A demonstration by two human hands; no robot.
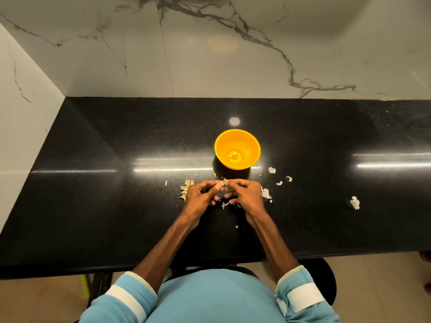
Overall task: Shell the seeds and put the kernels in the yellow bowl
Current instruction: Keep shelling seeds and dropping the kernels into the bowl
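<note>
Yellow bowl (237, 138) holds perhaps two kernels (234, 156); left hand (200, 193), right hand (247, 192) together pinch one seed (225, 182).

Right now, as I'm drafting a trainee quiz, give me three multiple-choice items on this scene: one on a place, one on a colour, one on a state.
1. Where does the pile of unshelled seeds lie?
A) beside the left hand
B) inside the bowl
C) on the floor

2. What colour is the bowl?
A) blue
B) yellow
C) white

3. What are the hands doing?
A) resting flat and apart
B) both pinching one seed
C) lifting the bowl

Answers: 1 A, the pale pile sits on the counter just left of that hand. 2 B, its walls are plainly yellow. 3 B, fingertips of the left hand and the right hand meet on the seed.
</note>
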